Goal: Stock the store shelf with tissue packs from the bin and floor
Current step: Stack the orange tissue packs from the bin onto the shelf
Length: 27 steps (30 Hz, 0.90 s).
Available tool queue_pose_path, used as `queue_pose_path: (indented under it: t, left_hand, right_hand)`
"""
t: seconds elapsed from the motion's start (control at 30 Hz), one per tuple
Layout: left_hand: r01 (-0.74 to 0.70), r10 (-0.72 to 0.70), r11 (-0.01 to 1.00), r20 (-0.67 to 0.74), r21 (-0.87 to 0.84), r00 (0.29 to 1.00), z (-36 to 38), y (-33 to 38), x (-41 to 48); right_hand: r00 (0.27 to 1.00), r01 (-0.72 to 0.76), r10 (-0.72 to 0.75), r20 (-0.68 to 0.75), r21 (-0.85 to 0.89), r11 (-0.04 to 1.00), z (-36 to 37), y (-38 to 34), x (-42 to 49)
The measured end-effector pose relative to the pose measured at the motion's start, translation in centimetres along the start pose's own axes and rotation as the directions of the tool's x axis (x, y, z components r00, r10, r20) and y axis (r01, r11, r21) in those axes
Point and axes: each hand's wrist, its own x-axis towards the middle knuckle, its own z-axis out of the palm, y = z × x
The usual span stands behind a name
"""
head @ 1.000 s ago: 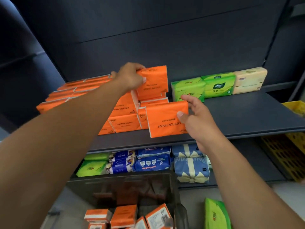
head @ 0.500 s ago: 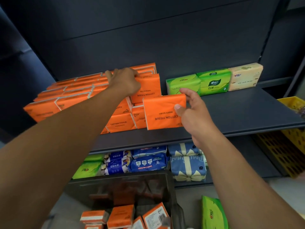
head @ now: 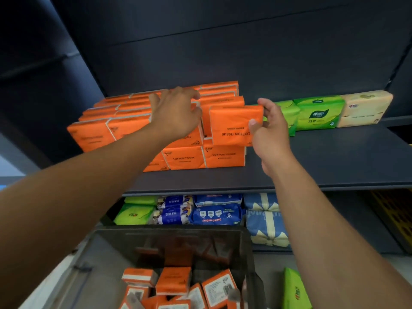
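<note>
held pack: orange "COTTON TISSUE" pack (head: 231,121), print upside down, upright, lifted over the front row of the orange stack, on the upper shelf (head: 323,157)
right hand: (head: 272,134) grasps that pack at its 3 o'clock edge, thumb on the front face, fingers round the right side
left hand: (head: 176,114) at 9 o'clock of the held pack, fingers bent over the top of the orange stack (head: 107,130), touching it; can't tell if it grips a pack
orange stack: several layers and rows, runs from the held pack out toward 9 o'clock
3 o'clock of held pack: green tissue packs (head: 316,112), then a cream pack (head: 365,108), in a row at the shelf's back
lower shelf, 6 o'clock: green packs (head: 133,215), blue packs (head: 216,215), pale-blue bow-print packs (head: 265,221)
bin: dark clear bin (head: 200,244) at 6 o'clock, loose orange packs (head: 172,279) inside, jumbled
floor: green pack (head: 294,291) at 5 o'clock, just right of the bin
far right: yellow crate (head: 394,210), partly cut off
</note>
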Motion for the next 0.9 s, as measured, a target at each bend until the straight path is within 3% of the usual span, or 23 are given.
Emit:
queue_pose_path:
  t: [0.17,0.47,0.7,0.8,0.9]
  left_hand:
    - [-0.021,0.021,1.0,-0.028,-0.001,0.999,-0.9,-2.1,-1.4]
    - [0.051,-0.067,0.991,-0.125,-0.127,0.99,-0.8,-5.1,-1.7]
    - [0.052,-0.059,0.997,-0.145,-0.053,0.988,-1.5,-7.5,-3.0]
    - [0.028,-0.021,0.998,-0.129,0.051,0.991,-2.0,-8.4,-4.6]
    - [-0.015,0.029,0.985,-0.078,0.172,0.997,-2.8,-9.2,-6.8]
  right_hand:
    - [1.0,0.015,-0.015,0.006,-0.035,0.999,2.0,1.3,0.9]
    - [0.995,0.034,-0.021,0.096,-0.139,0.99,3.7,2.7,1.9]
    - [0.989,0.062,-0.014,0.149,-0.318,0.946,3.2,0.8,1.0]
    - [0.978,0.177,-0.094,0.185,-0.506,0.844,3.0,-0.5,-0.8]
    - [0.959,0.278,-0.132,0.251,-0.737,0.616,2.7,-1.6,-3.4]
